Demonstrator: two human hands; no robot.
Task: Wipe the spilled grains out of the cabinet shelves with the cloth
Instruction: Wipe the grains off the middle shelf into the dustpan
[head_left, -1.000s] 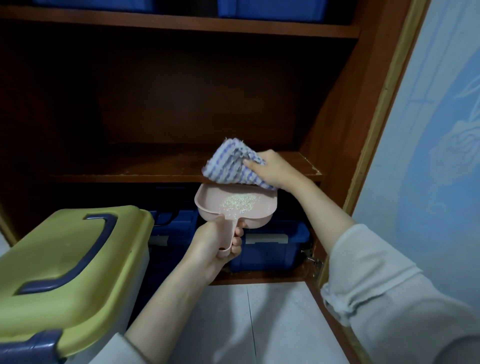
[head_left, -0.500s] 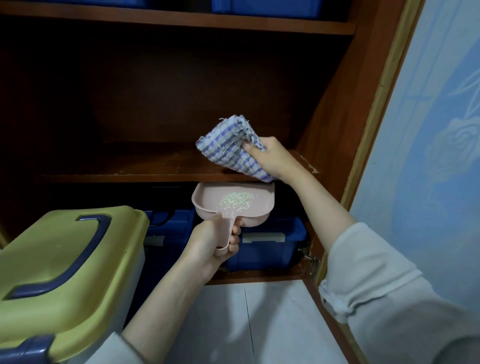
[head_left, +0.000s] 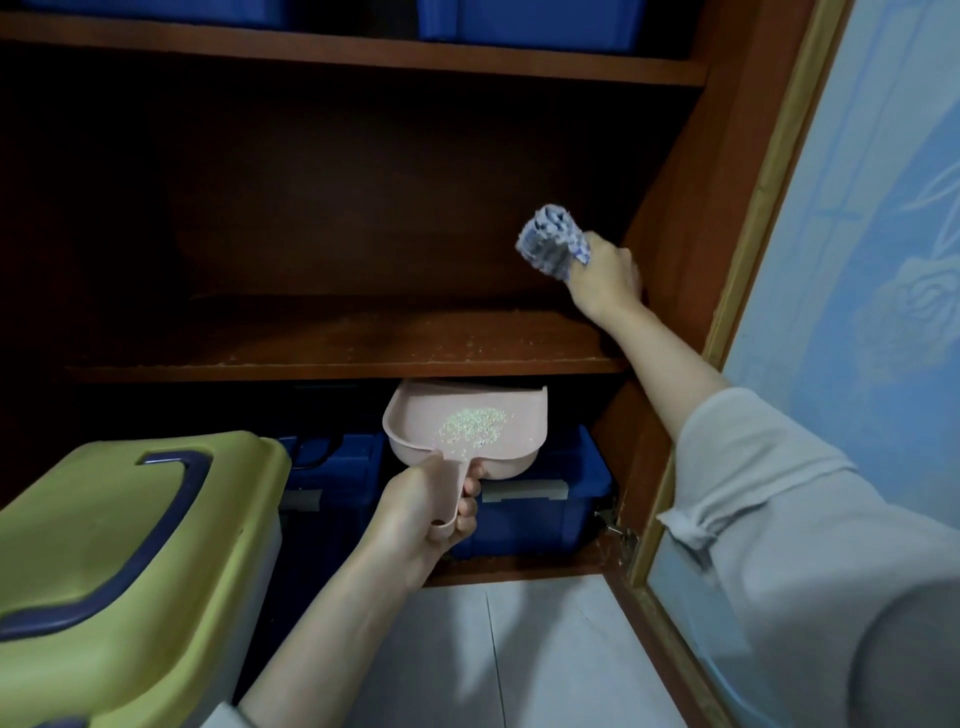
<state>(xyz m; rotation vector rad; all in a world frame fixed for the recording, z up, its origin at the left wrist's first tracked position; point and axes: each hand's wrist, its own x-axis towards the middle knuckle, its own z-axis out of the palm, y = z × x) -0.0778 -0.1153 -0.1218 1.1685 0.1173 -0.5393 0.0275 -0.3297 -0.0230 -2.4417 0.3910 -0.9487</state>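
The right hand (head_left: 605, 280) grips the bunched cloth (head_left: 550, 241), which has gone from the front lip of the middle shelf (head_left: 337, 343) to above its back right corner — raised, not touching the board. The left hand (head_left: 421, 506) clasps the handle of the dustpan (head_left: 415, 415) just under that shelf's front edge, a heap of grains (head_left: 472, 425) inside. Pale specks (head_left: 480, 343) dot the shelf's front — another sweep forward looks due.

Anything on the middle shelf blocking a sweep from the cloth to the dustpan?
Nothing visible. The shelf between the cloth in the right hand and its front edge carries only scattered grains, and the dustpan in the left hand sits just below that edge. The shelf's far left is too dark to judge.
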